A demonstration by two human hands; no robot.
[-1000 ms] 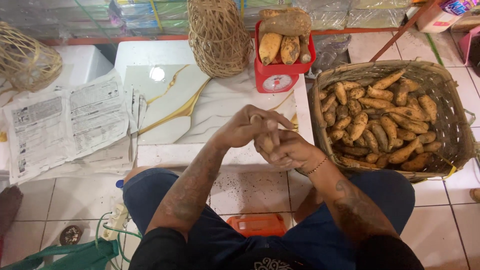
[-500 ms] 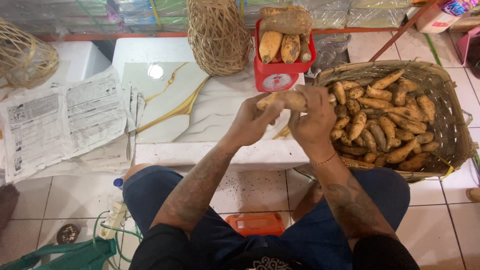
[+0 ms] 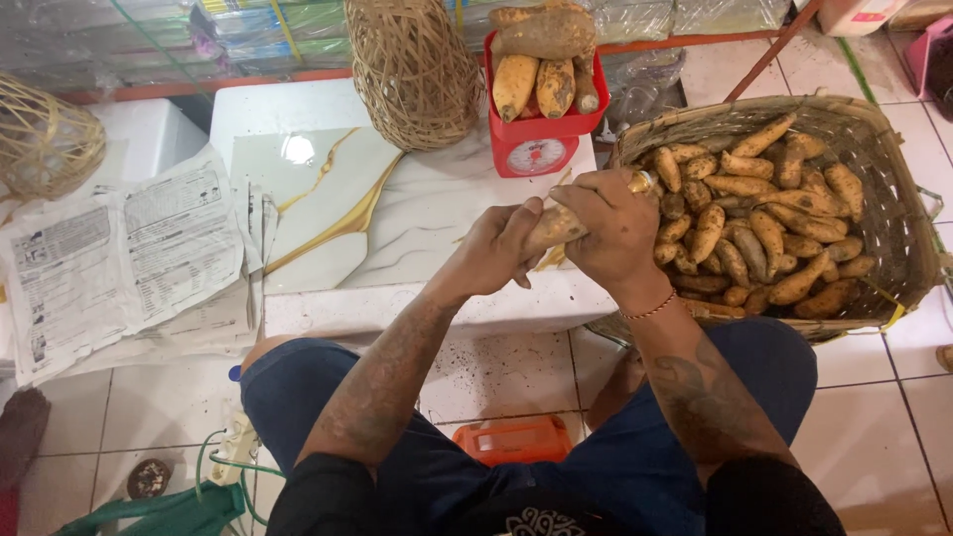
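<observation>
1. The left hand (image 3: pixel 493 253) and the right hand (image 3: pixel 611 223) are both clenched around one sweet potato (image 3: pixel 554 227), held in the air above the front edge of the white marble-patterned desk (image 3: pixel 417 228).
2. The left hand wraps the nearer end of the sweet potato, while the right hand covers the far end from above (only a short tan stretch of it shows between the two hands).
3. A thin bracelet (image 3: pixel 650 310) circles the right wrist, and a ring (image 3: pixel 644 181) sits on one finger of that hand.
4. Just to the right of the hands stands a wide woven basket (image 3: pixel 893 213) on the tiled floor (image 3: pixel 893 397), filled with a heap of sweet potatoes (image 3: pixel 759 223).
5. On the desk, just beyond the hands, a red kitchen scale (image 3: pixel 536 139) carries several larger sweet potatoes (image 3: pixel 541 55) in its tray.
6. A tall wicker container (image 3: pixel 412 69) stands left of the scale, touching or nearly touching it.
7. Printed newspaper sheets (image 3: pixel 119 258) lie spread at the left, overlapping the desk's edge.
8. An orange plastic object (image 3: pixel 521 439) lies on the floor between the person's knees.
</observation>
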